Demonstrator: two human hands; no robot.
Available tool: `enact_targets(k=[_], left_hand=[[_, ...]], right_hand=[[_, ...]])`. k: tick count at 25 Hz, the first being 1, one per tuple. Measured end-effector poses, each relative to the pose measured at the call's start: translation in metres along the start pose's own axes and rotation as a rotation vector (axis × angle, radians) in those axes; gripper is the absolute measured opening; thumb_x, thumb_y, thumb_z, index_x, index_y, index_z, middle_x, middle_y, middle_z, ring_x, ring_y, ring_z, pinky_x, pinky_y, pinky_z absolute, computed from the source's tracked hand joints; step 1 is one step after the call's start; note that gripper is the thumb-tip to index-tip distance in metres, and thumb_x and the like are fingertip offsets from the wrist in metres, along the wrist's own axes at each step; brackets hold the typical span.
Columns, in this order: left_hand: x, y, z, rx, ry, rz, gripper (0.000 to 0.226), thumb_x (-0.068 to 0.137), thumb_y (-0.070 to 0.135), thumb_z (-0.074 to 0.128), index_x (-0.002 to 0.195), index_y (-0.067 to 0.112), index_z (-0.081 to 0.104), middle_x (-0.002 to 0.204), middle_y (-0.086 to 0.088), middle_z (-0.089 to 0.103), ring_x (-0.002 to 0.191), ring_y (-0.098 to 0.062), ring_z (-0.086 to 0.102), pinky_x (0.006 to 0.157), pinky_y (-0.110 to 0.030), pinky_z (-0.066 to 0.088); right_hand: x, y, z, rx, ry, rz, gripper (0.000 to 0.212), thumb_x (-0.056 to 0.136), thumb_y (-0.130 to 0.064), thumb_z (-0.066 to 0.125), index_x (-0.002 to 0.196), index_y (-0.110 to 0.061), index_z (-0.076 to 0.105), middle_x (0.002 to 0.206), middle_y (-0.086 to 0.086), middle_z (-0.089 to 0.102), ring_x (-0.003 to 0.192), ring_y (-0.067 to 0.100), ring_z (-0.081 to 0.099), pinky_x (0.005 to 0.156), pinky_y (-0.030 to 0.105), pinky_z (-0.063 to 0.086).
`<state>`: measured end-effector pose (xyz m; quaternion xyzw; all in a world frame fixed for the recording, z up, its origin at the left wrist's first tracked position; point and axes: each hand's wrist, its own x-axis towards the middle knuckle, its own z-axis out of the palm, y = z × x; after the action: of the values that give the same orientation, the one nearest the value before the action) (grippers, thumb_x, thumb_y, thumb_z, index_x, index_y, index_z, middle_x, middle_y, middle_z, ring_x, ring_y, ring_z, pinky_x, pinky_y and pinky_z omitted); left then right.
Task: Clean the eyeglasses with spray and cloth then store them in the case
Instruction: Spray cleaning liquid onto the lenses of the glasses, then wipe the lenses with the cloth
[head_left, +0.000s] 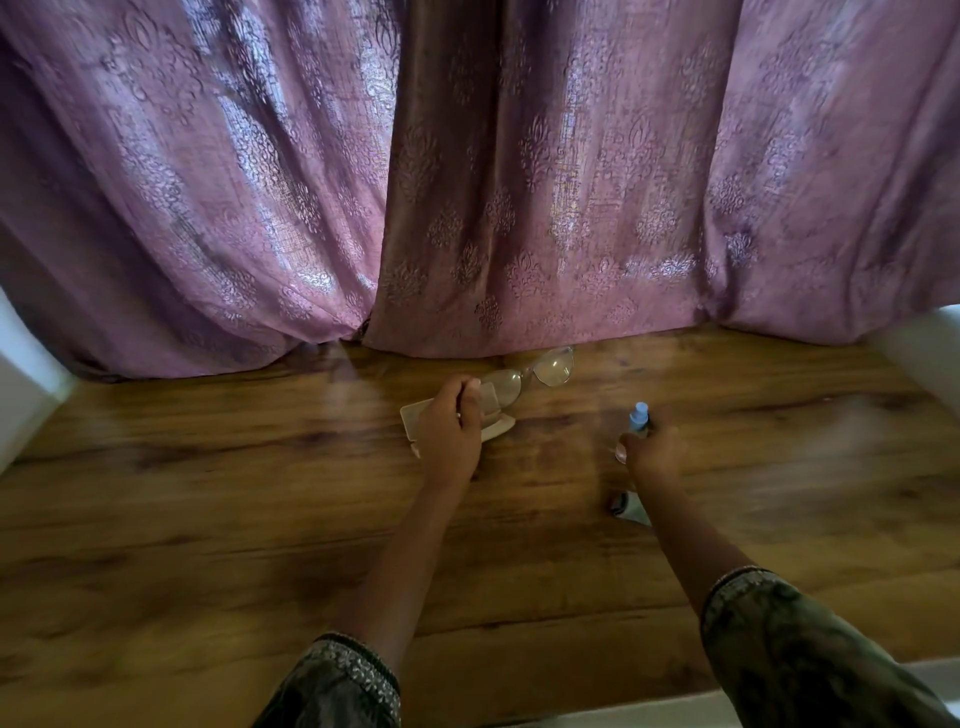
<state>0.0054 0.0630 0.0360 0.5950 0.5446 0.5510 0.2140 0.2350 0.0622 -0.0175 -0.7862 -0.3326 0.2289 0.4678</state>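
My left hand (451, 431) grips the clear-framed eyeglasses (550, 367) by one end, holding them just above a beige case (498, 428) that lies on the wooden table (260, 519). The lenses point toward the curtain. My right hand (655, 456) is wrapped around a small spray bottle (638, 418) with a light blue cap, standing to the right of the case. Part of a grey cloth (628, 508) shows on the table under my right forearm. The frame is blurred by motion.
A purple patterned curtain (467, 182) hangs along the far edge of the table. White wall sections (26, 374) flank the table on both sides. The table's near edge (675, 701) runs at the bottom right.
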Motion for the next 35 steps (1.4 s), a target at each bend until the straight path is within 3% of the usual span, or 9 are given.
enact_targets(k=[4, 8, 12, 15, 17, 21, 27, 31, 35], left_hand=[[-0.002, -0.001, 0.001, -0.005, -0.013, -0.004, 0.034, 0.092, 0.034, 0.040, 0.096, 0.009, 0.063, 0.077, -0.008, 0.069, 0.072, -0.019, 0.064, 0.065, -0.027, 0.045], [-0.005, 0.001, 0.000, -0.003, -0.012, 0.012, 0.034, 0.092, 0.033, 0.040, 0.097, 0.008, 0.063, 0.077, -0.010, 0.069, 0.073, -0.020, 0.064, 0.066, -0.027, 0.045], [-0.009, 0.003, -0.001, -0.006, -0.019, 0.003, 0.035, 0.091, 0.035, 0.039, 0.096, 0.009, 0.063, 0.076, -0.008, 0.068, 0.073, -0.020, 0.064, 0.066, -0.031, 0.047], [-0.014, 0.008, -0.001, 0.002, -0.036, 0.012, 0.029, 0.094, 0.031, 0.042, 0.095, 0.011, 0.063, 0.076, -0.002, 0.067, 0.072, -0.014, 0.061, 0.063, -0.020, 0.044], [-0.016, 0.011, -0.002, 0.004, -0.044, 0.015, 0.023, 0.096, 0.024, 0.044, 0.095, 0.010, 0.063, 0.077, 0.002, 0.064, 0.074, -0.012, 0.062, 0.062, -0.015, 0.042], [-0.022, 0.012, -0.005, -0.022, -0.058, 0.015, 0.023, 0.096, 0.024, 0.043, 0.095, 0.011, 0.062, 0.081, -0.003, 0.068, 0.076, -0.017, 0.064, 0.066, -0.027, 0.046], [-0.029, 0.012, -0.008, -0.005, -0.052, 0.015, 0.034, 0.091, 0.036, 0.038, 0.090, 0.010, 0.060, 0.064, 0.005, 0.057, 0.062, -0.017, 0.059, 0.060, -0.034, 0.047], [-0.030, 0.015, -0.012, 0.010, -0.039, 0.019, 0.036, 0.091, 0.038, 0.037, 0.092, 0.011, 0.061, 0.065, 0.005, 0.058, 0.062, -0.016, 0.058, 0.060, -0.031, 0.046], [-0.032, 0.016, -0.013, 0.004, -0.037, 0.016, 0.041, 0.090, 0.044, 0.035, 0.091, 0.011, 0.060, 0.064, 0.004, 0.059, 0.061, -0.017, 0.059, 0.059, -0.030, 0.045]], right_hand=[[0.005, 0.010, -0.001, 0.033, -0.082, 0.029, 0.021, 0.071, -0.005, 0.059, 0.090, -0.012, 0.056, 0.084, 0.015, 0.060, 0.086, 0.039, 0.062, 0.070, 0.038, 0.048], [-0.003, 0.008, -0.009, 0.087, -0.045, 0.113, 0.072, 0.070, -0.001, 0.071, 0.133, -0.011, 0.038, 0.121, 0.015, 0.056, 0.105, 0.033, 0.058, 0.085, 0.043, 0.051], [-0.036, 0.010, -0.020, -0.218, 0.120, -0.015, 0.046, 0.078, -0.023, 0.066, 0.116, -0.009, 0.044, 0.119, 0.016, 0.054, 0.104, 0.037, 0.054, 0.084, 0.047, 0.045], [-0.059, 0.022, -0.021, -0.377, 0.100, -0.110, 0.028, 0.083, -0.017, 0.057, 0.108, -0.006, 0.051, 0.115, 0.016, 0.053, 0.109, 0.035, 0.048, 0.089, 0.049, 0.037], [-0.072, 0.035, -0.020, -0.487, 0.046, -0.156, 0.032, 0.083, -0.018, 0.058, 0.111, -0.006, 0.049, 0.116, 0.014, 0.051, 0.112, 0.032, 0.045, 0.091, 0.049, 0.035], [-0.088, 0.053, -0.018, -0.594, 0.007, -0.203, 0.038, 0.082, -0.020, 0.058, 0.116, -0.006, 0.047, 0.122, 0.015, 0.048, 0.117, 0.032, 0.043, 0.098, 0.053, 0.031], [-0.084, 0.054, -0.028, -0.771, -0.098, -0.203, 0.039, 0.089, -0.019, 0.049, 0.128, -0.019, 0.050, 0.133, 0.010, 0.046, 0.123, 0.030, 0.040, 0.105, 0.049, 0.023], [-0.088, 0.045, -0.027, -0.622, -0.045, -0.265, 0.034, 0.089, -0.013, 0.050, 0.122, -0.014, 0.056, 0.122, 0.012, 0.055, 0.114, 0.030, 0.048, 0.100, 0.044, 0.030], [-0.108, 0.008, -0.023, -0.154, -0.034, -0.400, 0.029, 0.090, -0.008, 0.049, 0.119, -0.006, 0.051, 0.100, 0.007, 0.056, 0.077, 0.014, 0.055, 0.066, 0.029, 0.038]])
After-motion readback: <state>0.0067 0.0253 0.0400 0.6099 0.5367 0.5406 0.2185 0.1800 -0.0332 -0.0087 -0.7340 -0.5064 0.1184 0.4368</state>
